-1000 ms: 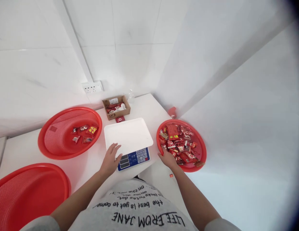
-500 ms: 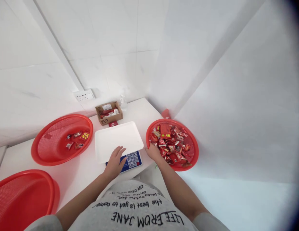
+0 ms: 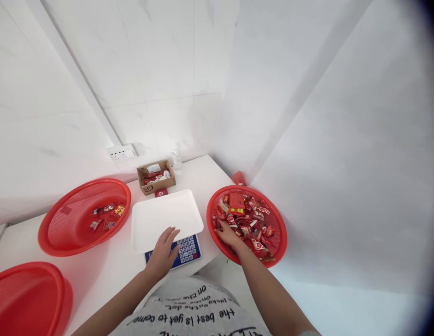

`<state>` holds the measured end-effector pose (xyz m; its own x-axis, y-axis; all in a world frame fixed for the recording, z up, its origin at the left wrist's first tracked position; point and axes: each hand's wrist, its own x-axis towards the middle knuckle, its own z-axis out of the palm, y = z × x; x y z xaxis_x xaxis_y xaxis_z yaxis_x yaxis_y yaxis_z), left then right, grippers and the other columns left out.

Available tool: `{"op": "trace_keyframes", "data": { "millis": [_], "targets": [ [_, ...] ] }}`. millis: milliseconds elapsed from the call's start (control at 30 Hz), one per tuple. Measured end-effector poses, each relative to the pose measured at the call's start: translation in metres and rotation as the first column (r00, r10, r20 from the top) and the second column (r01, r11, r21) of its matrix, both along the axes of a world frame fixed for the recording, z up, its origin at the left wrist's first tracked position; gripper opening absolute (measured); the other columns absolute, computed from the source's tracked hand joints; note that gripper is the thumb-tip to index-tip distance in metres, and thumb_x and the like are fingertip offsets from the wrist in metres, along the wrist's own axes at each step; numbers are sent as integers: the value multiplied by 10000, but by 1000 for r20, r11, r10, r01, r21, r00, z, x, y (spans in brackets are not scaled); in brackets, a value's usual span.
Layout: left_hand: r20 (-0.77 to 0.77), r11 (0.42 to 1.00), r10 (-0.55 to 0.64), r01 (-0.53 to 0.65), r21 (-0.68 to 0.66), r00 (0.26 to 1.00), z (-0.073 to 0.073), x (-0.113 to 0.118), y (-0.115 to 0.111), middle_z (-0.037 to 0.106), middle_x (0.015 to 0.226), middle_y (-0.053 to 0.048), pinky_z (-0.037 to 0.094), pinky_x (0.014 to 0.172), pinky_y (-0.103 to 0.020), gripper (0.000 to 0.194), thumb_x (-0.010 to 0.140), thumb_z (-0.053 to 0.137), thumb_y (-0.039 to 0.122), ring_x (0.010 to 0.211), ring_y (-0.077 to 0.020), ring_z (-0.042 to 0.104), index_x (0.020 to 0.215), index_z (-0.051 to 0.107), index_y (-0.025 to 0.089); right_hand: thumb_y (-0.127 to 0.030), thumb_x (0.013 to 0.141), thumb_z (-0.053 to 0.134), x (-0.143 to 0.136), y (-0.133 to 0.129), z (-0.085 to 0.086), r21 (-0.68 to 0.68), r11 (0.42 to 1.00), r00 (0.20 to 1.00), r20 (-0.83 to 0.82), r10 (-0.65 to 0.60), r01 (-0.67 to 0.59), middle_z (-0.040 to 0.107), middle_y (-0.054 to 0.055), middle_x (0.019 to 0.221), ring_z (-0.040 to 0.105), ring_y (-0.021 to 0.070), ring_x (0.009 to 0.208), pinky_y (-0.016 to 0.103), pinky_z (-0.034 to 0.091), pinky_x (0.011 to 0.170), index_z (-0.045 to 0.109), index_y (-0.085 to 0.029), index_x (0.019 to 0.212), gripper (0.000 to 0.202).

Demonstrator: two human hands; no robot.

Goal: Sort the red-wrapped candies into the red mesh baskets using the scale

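Note:
My left hand (image 3: 163,252) has its fingers apart, over the front edge of the white tray (image 3: 168,214) on the scale and its blue keypad (image 3: 186,251); it holds nothing. My right hand (image 3: 227,233) reaches over the near-left rim of the right red basket (image 3: 281,233), its fingers at the red-wrapped packets (image 3: 251,219) inside. Its fingertips are partly hidden among the packets, and I cannot make out whether it grips one. A larger red packet (image 3: 237,200) lies on top of the pile.
To the left, one red basket (image 3: 49,233) holds a few packets (image 3: 106,217). Another red basket (image 3: 59,298) stands nearer at lower left. A cardboard box (image 3: 157,186) with packets and a clear plastic item (image 3: 176,163) are by the wall. A socket strip (image 3: 121,152) is on the wall.
My right hand has moved from the basket's rim to inside it, over the packets. My left hand remains over the tray edge. The view has shifted, so the table things appear lower.

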<state>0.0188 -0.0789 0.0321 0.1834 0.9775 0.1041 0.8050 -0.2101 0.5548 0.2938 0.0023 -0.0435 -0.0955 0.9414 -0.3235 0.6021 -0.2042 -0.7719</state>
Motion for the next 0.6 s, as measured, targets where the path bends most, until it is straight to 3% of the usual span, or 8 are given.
{"op": "trace_keyframes", "data": {
  "millis": [133,300,600],
  "targets": [
    [5,1000,12,-12,-10,1000,3,3,-2,469,1313,-75,359,1031,-421,378,864,422,305,1249,-212,394,1234,463,238,-221,770,497,-7,7,-5,-28,1000,999,46,-1,2,366,194,1386,362,250,1274,377,283,1042,367,-73,1331,595],
    [17,999,24,-23,-35,1000,3,-1,-5,471,1309,-75,359,1030,-425,372,868,414,301,1244,-212,400,1231,469,240,-189,764,502,-6,1,2,-40,999,999,35,22,-21,476,141,1319,433,214,1225,344,287,1040,433,-132,1293,537],
    [24,998,-10,11,-68,1000,8,2,8,458,1325,-88,344,1039,-446,390,858,427,285,1255,-228,387,1242,466,233,-458,798,481,2,-17,24,-182,983,976,-216,-40,0,446,98,1357,407,205,1251,382,280,1051,479,-186,1260,535]
  ]
}}
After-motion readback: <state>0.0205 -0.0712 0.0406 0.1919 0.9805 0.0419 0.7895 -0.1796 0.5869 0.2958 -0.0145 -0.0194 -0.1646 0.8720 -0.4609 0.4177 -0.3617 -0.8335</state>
